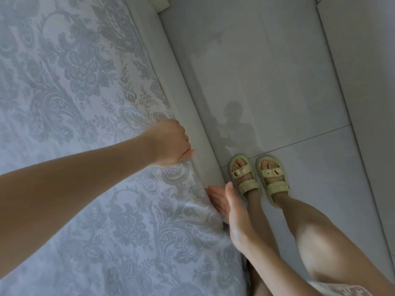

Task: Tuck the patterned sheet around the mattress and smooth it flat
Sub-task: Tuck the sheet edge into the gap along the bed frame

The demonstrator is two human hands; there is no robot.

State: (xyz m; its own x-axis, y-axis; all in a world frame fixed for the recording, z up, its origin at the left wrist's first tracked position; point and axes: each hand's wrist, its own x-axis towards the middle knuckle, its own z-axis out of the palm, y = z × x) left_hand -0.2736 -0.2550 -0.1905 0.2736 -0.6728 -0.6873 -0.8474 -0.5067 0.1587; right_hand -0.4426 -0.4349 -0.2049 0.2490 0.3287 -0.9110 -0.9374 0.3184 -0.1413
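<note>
Patterned sheet (81, 103) lay over mattress, edge at bed frame (188, 116). Left hand (171, 144) clenched on its edge; right hand (230, 210) flat, fingers apart, beside it. Fabric judged light, limp, best pinched at hem.

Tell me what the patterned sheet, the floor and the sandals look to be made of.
Patterned sheet: woven cloth, probably cotton or a blend, matt with a faint sheen; it drapes and wrinkles softly at the mattress edge. Floor: large glazed tiles, glossy; grout lines and a reflected silhouette show. Sandals: likely moulded foam or rubber, matt, thick-soled.
</note>
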